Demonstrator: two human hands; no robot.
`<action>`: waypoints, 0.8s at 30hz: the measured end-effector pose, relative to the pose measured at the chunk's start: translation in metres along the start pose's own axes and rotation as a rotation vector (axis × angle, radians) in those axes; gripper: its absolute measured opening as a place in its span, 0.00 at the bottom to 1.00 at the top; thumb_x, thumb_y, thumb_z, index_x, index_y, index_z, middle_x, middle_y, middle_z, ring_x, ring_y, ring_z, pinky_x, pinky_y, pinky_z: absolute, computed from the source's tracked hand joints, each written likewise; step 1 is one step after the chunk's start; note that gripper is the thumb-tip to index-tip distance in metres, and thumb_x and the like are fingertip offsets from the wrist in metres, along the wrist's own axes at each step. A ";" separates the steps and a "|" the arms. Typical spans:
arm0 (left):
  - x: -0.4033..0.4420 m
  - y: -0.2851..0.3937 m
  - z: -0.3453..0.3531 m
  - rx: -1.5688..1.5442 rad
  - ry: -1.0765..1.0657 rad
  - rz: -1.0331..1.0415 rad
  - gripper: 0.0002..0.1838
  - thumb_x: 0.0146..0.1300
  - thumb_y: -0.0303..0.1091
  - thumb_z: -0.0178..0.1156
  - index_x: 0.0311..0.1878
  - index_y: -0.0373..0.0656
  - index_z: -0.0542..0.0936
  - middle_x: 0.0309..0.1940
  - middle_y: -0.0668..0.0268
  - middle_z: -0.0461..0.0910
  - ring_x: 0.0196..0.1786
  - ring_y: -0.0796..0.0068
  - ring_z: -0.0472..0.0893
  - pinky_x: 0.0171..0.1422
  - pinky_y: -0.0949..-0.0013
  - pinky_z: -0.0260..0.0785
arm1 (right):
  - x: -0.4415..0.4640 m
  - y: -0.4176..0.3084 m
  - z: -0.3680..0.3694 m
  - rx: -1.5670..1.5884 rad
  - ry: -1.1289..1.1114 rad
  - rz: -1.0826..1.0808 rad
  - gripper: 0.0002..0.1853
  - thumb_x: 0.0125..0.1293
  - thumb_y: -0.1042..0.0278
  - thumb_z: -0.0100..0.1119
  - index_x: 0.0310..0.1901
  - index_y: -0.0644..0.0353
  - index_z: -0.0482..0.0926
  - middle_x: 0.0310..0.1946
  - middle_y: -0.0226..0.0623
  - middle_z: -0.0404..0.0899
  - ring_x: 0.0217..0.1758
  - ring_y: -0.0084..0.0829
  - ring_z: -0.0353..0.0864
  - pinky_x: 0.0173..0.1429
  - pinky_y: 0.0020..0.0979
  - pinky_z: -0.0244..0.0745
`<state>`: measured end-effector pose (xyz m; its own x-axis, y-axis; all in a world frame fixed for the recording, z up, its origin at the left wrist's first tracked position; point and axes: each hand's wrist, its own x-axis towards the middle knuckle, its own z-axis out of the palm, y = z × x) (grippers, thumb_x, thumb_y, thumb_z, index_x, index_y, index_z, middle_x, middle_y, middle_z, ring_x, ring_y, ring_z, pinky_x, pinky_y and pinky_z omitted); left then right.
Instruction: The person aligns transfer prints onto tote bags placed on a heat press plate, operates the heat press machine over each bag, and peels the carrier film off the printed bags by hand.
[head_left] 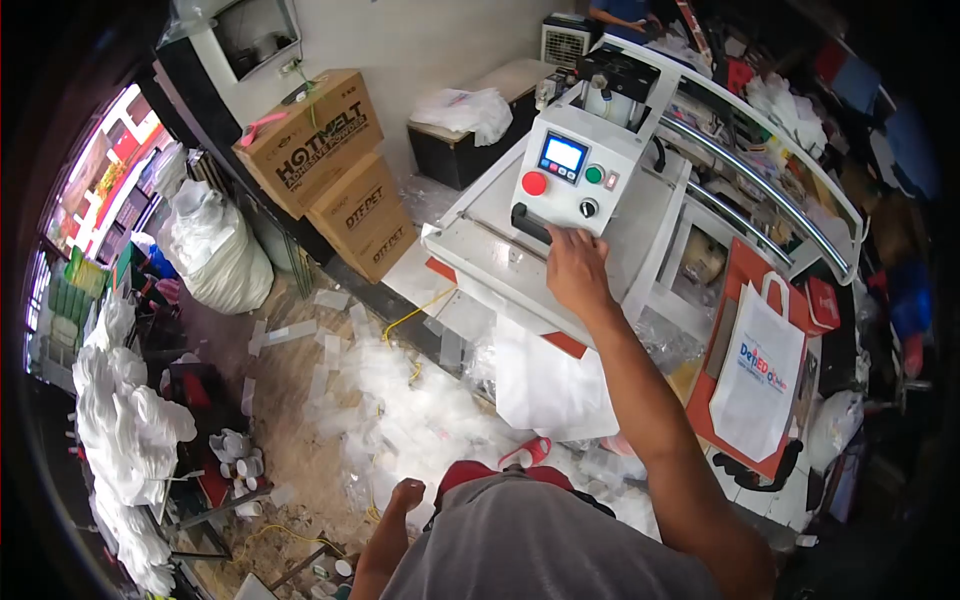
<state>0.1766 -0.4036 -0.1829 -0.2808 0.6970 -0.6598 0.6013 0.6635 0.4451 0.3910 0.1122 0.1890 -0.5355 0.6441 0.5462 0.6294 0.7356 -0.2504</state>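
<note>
My right hand (578,262) is closed on the black handle (530,224) at the front of a white heat press (578,165). Its control box has a lit blue screen, a red button, a green button and a black knob. Under the raised-edge press plate, a white bag (553,385) hangs down over the front. My left hand (407,494) hangs low beside my body, fingers curled, with nothing visible in it. To the right, a printed white bag (758,375) lies on a red-orange platen (708,372).
Cardboard boxes (318,145) stand against the wall. A full white sack (212,250) and piles of white bags (125,420) are at the left. White material and a yellow cord (418,313) lie on the floor. A person's arm (622,18) shows at the top.
</note>
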 end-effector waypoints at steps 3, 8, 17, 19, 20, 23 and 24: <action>-0.021 -0.032 0.021 -0.284 0.066 -0.228 0.07 0.54 0.37 0.56 0.28 0.47 0.80 0.32 0.55 0.82 0.35 0.51 0.82 0.39 0.55 0.76 | -0.006 -0.009 -0.006 0.133 0.061 0.019 0.21 0.64 0.72 0.57 0.60 0.60 0.75 0.56 0.44 0.77 0.62 0.44 0.74 0.65 0.48 0.67; -0.051 -0.072 0.034 -0.360 0.135 -0.203 0.10 0.56 0.40 0.57 0.25 0.46 0.81 0.24 0.58 0.82 0.30 0.60 0.83 0.38 0.59 0.75 | -0.097 -0.041 -0.062 0.273 0.111 0.156 0.15 0.65 0.73 0.59 0.54 0.61 0.77 0.53 0.48 0.80 0.58 0.50 0.78 0.62 0.41 0.74; -0.039 -0.140 0.058 -0.365 -0.137 -0.389 0.11 0.61 0.41 0.57 0.31 0.45 0.84 0.26 0.62 0.83 0.28 0.69 0.84 0.35 0.64 0.77 | -0.487 0.027 -0.057 0.072 -0.428 0.795 0.12 0.70 0.61 0.57 0.41 0.62 0.83 0.40 0.48 0.85 0.44 0.48 0.86 0.50 0.43 0.79; -0.038 -0.133 0.056 -0.411 -0.160 -0.429 0.12 0.57 0.43 0.57 0.29 0.46 0.84 0.25 0.59 0.84 0.29 0.67 0.84 0.41 0.62 0.77 | -0.562 0.029 -0.081 0.120 -0.498 0.940 0.11 0.66 0.62 0.56 0.36 0.60 0.84 0.39 0.53 0.84 0.45 0.54 0.84 0.51 0.48 0.79; -0.034 -0.117 0.049 -0.368 -0.096 -0.360 0.12 0.57 0.42 0.57 0.29 0.46 0.84 0.26 0.58 0.85 0.32 0.65 0.84 0.43 0.62 0.78 | -0.599 0.033 -0.090 0.115 -0.486 0.961 0.11 0.66 0.62 0.56 0.36 0.60 0.84 0.39 0.53 0.84 0.45 0.54 0.84 0.51 0.48 0.79; -0.004 -0.075 0.042 -0.034 -0.028 -0.007 0.12 0.57 0.41 0.57 0.32 0.45 0.84 0.31 0.54 0.85 0.37 0.58 0.85 0.46 0.60 0.78 | -0.741 0.076 -0.088 -0.120 -0.511 0.959 0.15 0.66 0.58 0.52 0.30 0.61 0.82 0.34 0.53 0.84 0.42 0.54 0.84 0.51 0.50 0.80; 0.013 -0.062 0.043 0.227 -0.014 0.255 0.12 0.57 0.41 0.57 0.33 0.44 0.84 0.34 0.52 0.85 0.40 0.54 0.85 0.48 0.58 0.78 | -0.727 0.064 -0.115 -0.133 -0.488 1.088 0.15 0.66 0.59 0.52 0.29 0.61 0.81 0.33 0.52 0.84 0.40 0.55 0.84 0.49 0.50 0.80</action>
<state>0.1682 -0.4477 -0.2451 -0.0906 0.8278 -0.5537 0.8026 0.3899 0.4515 0.8856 -0.3327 -0.1323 0.1741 0.9475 -0.2680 0.9223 -0.2523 -0.2927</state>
